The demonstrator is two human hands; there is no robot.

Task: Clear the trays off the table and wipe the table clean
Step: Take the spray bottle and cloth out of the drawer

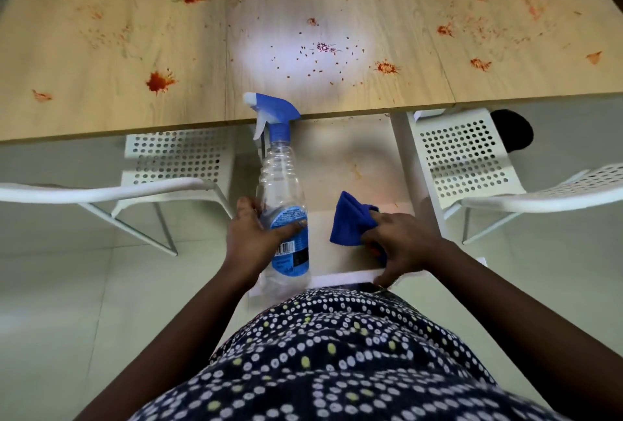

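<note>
A light wooden table (101,60) fills the upper half of the view, covered with red sauce splatters (158,81) and small crumbs (323,48). No trays show on it. In front of the table's near edge, my left hand (251,238) grips a clear spray bottle (283,184) with a blue trigger head and blue label, held upright. To its right, my right hand (401,242) holds a folded blue cloth (352,218). Both hands are below the table edge, close to my body.
Two white perforated chairs stand tucked at the table edge, one at the left (175,157) and one at the right (468,157). A white table leg (408,164) runs down between them. A dark round object (512,130) lies on the floor at right.
</note>
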